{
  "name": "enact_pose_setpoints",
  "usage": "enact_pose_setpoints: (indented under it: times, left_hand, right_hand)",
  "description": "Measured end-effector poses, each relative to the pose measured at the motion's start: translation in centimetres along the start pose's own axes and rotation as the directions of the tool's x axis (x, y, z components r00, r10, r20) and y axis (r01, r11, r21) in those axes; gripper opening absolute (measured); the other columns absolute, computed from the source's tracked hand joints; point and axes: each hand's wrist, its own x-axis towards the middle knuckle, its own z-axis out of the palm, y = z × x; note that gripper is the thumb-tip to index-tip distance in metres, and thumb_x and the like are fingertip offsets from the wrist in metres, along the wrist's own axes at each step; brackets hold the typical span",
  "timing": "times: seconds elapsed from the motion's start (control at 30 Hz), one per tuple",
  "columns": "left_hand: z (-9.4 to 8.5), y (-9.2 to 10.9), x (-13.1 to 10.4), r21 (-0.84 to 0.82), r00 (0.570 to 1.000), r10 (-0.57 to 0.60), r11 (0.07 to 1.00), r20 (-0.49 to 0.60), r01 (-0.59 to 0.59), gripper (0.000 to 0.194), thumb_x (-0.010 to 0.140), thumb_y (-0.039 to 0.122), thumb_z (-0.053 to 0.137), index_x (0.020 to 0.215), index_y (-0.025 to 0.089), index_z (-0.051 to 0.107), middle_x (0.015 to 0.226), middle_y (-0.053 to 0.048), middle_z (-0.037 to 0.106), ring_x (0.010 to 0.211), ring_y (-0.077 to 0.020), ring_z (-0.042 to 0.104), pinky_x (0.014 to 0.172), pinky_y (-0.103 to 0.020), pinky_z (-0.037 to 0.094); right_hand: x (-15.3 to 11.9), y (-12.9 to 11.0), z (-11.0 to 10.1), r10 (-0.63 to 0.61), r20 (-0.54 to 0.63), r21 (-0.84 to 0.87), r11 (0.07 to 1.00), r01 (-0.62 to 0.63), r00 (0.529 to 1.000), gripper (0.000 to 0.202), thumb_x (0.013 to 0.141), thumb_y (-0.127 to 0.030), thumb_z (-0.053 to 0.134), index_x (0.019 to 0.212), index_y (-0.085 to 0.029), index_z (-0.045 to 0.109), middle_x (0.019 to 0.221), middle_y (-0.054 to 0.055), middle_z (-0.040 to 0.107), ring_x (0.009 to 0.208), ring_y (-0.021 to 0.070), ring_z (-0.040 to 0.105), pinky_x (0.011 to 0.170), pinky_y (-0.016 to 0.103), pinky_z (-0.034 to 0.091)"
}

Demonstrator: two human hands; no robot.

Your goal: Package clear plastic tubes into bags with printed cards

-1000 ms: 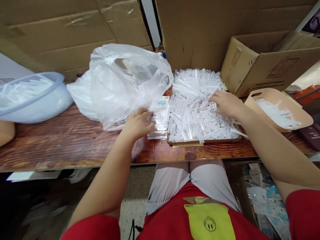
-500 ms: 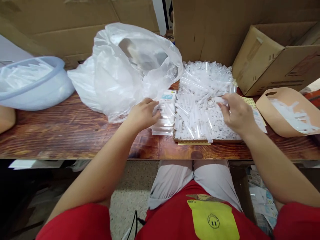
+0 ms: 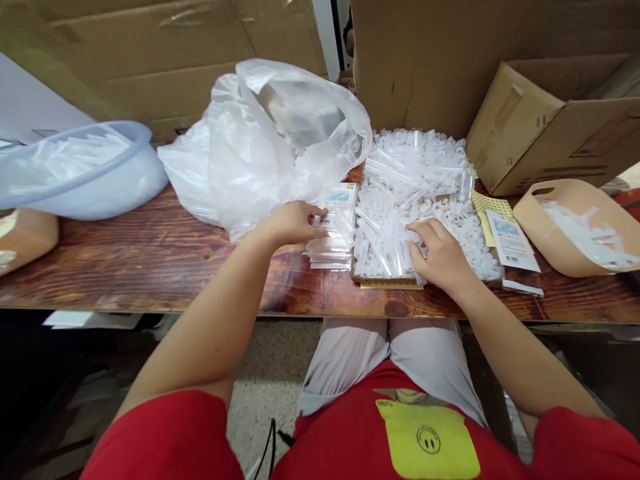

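Observation:
My left hand point(image 3: 296, 223) is at the left edge of a stack of flat printed packets point(image 3: 341, 193) in clear sleeves. Its thumb and fingers are apart, and no grip on a packet can be made out. Over a shallow cardboard tray point(image 3: 356, 276) heaped with small white and clear plastic pieces, my right hand point(image 3: 440, 257) is open, thumb and index finger apart. The fingertips are close to a pile of clear plastic tubes point(image 3: 383, 230) in the tray; whether they touch is unclear.
A translucent plastic bag point(image 3: 235, 153) stands behind the packets. At left are a blue basin point(image 3: 120, 177) of white strips and an orange-beige container point(image 3: 35, 240). To the right are a loose packet point(image 3: 513, 243), a yellow dotted sheet point(image 3: 483, 213), a beige bin point(image 3: 533, 227) and an open cardboard box point(image 3: 515, 127).
My right hand has moved left and nearer, from the small pieces to the tubes. My left hand remains by the packet stack. The view has shifted slightly.

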Motion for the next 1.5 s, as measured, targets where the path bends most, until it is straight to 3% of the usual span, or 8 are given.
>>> enact_pose_setpoints:
  times: [0.23,0.4,0.63,0.83,1.07,1.2,1.37,1.5]
  left_hand:
    - [0.5,0.4,-1.4,-0.162,0.991,-0.097,0.983,-0.091,0.081,0.049,0.064,0.038,0.07,0.107,0.016,0.08,0.074,-0.003,0.067,0.074,-0.0227,0.062,0.073,-0.032,0.045]
    - [1.7,0.4,-2.2,-0.4,0.936,-0.23,0.91,-0.266,0.11,0.034,0.059,0.029,0.068,0.091,0.017,0.07,0.08,-0.003,0.066,0.076,-0.0217,0.06,0.075,-0.034,0.047]
    - [2.3,0.7,-1.2,-0.918,0.893,-0.44,0.386,-0.099,0.088,0.03,0.048,0.015,0.061,0.075,0.021,0.05,0.07,0.0,0.053,0.07,-0.0185,0.057,0.063,-0.029,0.044]
    - [2.5,2.7,-1.5,-0.965,0.878,-0.438,0.245,-0.194,-0.091,0.024,0.048,0.013,0.051,0.069,0.022,0.041,0.068,0.0,0.047,0.07,-0.0172,0.056,0.066,-0.029,0.049]
    - [3.0,4.3,-3.2,-0.993,0.926,-0.371,-0.07,-0.065,-0.097,0.026,0.054,0.008,0.062,0.072,0.019,0.046,0.073,0.001,0.052,0.064,-0.0105,0.052,0.056,-0.022,0.042]
    - [3.8,4.5,-3.9,-0.994,0.921,-0.388,-0.085,-0.026,-0.064,0.034,0.056,0.008,0.071,0.084,0.018,0.055,0.073,0.002,0.055,0.063,-0.0089,0.051,0.056,-0.02,0.039]
    - [4.9,4.5,-4.7,-0.984,0.883,-0.443,-0.011,-0.155,-0.179,0.042,0.055,0.01,0.069,0.095,0.019,0.057,0.082,0.001,0.059,0.07,-0.0111,0.055,0.059,-0.02,0.04]
    - [5.0,5.0,-5.5,-0.966,0.866,-0.472,-0.097,-0.166,-0.238,0.044,0.056,0.011,0.065,0.097,0.021,0.052,0.094,0.0,0.06,0.078,-0.0134,0.06,0.064,-0.023,0.047]
  right_hand:
    - [0.5,0.2,0.0,-0.023,-0.249,-0.078,0.997,0.004,0.968,0.029,0.086,-0.011,0.052,0.109,-0.021,0.067,0.097,0.01,0.068,0.095,0.0264,0.067,0.088,0.044,0.058]
    - [1.5,-0.2,-1.4,-0.022,-0.388,-0.012,1.0,0.019,0.921,0.025,0.092,-0.013,0.053,0.111,-0.022,0.067,0.099,0.009,0.071,0.085,0.0219,0.068,0.07,0.037,0.058]
    - [3.9,-3.7,-1.5,-0.014,-0.393,0.196,0.976,0.098,0.919,0.026,0.097,-0.02,0.055,0.118,-0.025,0.069,0.106,0.007,0.073,0.092,0.021,0.069,0.079,0.038,0.06]
    - [6.5,-6.8,0.8,-0.143,-0.324,0.322,0.913,0.251,0.935,0.029,0.103,-0.02,0.049,0.12,-0.028,0.071,0.113,0.006,0.075,0.106,0.0209,0.07,0.094,0.042,0.058]
    - [7.5,-6.5,2.7,-0.333,-0.206,0.286,0.879,0.382,0.92,0.033,0.105,-0.019,0.046,0.123,-0.028,0.073,0.116,0.007,0.074,0.106,0.0209,0.066,0.097,0.042,0.054]
    - [6.8,-5.9,2.6,-0.366,-0.192,0.252,0.878,0.406,0.911,0.033,0.104,-0.017,0.048,0.124,-0.029,0.072,0.116,0.006,0.075,0.102,0.0202,0.065,0.093,0.04,0.054]
    - [5.4,-5.8,1.7,-0.476,-0.225,0.189,0.835,0.517,0.85,0.038,0.102,-0.012,0.049,0.131,-0.026,0.068,0.119,0.008,0.075,0.1,0.0203,0.064,0.088,0.038,0.055]
    - [4.1,-6.1,1.1,-0.507,-0.209,0.157,0.827,0.54,0.836,0.044,0.101,-0.011,0.049,0.14,-0.027,0.062,0.126,0.011,0.073,0.103,0.0227,0.063,0.088,0.043,0.056]
